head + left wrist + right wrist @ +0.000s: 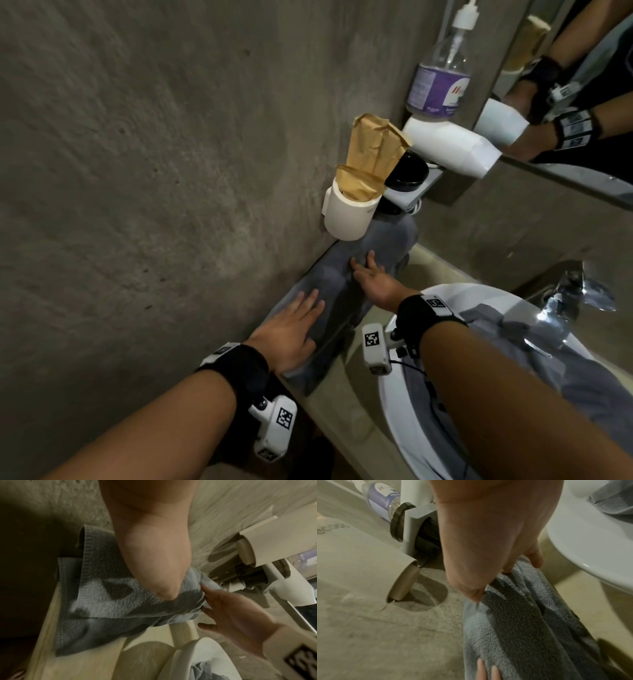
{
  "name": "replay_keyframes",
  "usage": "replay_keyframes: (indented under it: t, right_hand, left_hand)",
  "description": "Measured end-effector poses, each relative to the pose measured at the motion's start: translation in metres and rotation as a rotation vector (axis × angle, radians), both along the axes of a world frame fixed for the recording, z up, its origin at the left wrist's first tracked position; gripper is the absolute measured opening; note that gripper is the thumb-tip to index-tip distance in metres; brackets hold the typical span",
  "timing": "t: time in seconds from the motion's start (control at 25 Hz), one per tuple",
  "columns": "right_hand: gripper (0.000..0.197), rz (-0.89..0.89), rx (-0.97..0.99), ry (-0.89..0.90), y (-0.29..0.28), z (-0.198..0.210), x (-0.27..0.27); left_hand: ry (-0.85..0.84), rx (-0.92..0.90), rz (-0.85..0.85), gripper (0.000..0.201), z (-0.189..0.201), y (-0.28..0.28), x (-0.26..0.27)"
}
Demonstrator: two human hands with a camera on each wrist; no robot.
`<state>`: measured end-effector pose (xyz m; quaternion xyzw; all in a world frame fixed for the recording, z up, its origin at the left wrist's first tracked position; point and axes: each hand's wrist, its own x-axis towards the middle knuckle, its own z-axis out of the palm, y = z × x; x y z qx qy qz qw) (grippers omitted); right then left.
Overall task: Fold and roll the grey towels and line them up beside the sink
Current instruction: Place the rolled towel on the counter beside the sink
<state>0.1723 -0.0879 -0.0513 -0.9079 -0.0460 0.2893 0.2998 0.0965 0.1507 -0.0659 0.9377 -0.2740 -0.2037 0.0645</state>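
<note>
The grey towel (329, 291) is nubby terry cloth, matt. The wall (154, 154) looks like rough, pitted concrete. The sink (404, 411) is glossy white ceramic; the faucet (565, 298) is mirror-bright metal. The cup (346, 212) is smooth matt plastic holding creased brown paper (370, 150). The soap bottle (442, 75) is clear plastic, perhaps paper-labelled. The counter (346, 394) is smooth, pale, faintly glossy.

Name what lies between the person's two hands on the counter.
Only the grey towel: it runs unbroken from the left hand to the right hand, clearest in the head view.
</note>
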Motion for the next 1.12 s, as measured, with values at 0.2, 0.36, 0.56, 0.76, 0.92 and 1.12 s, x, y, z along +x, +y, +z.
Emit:
replay_keyframes:
  t: [0.2,0.36,0.56,0.76,0.92,1.12]
  right_hand:
    - [0.065,-0.190,0.249,-0.151,-0.019,0.010,-0.040]
    - [0.052,-0.281,0.248,-0.316,-0.050,0.020,-0.101]
    - [0.049,-0.258,-0.260,-0.194,-0.131,0.023,-0.207]
    - [0.053,-0.332,-0.409,-0.045,-0.190,0.009,-0.304]
    - [0.010,-0.504,-0.287,-0.188,-0.196,0.014,-0.324]
    - [0.006,-0.670,-0.113,-0.337,-0.190,0.039,-0.342]
  left_hand:
    - [-0.033,-0.079,0.033,0.075,0.012,0.004,0.005]
    - [-0.113,-0.001,0.079,0.070,0.030,-0.010,0.007]
    - [-0.151,-0.122,-0.038,0.050,0.051,-0.061,-0.017]
    - [0.060,-0.083,-0.242,0.041,0.053,-0.135,-0.055]
    - [0.257,-0.103,-0.366,0.035,0.044,-0.179,-0.091]
    - [0.357,-0.235,-0.337,0.065,0.038,-0.215,-0.113]
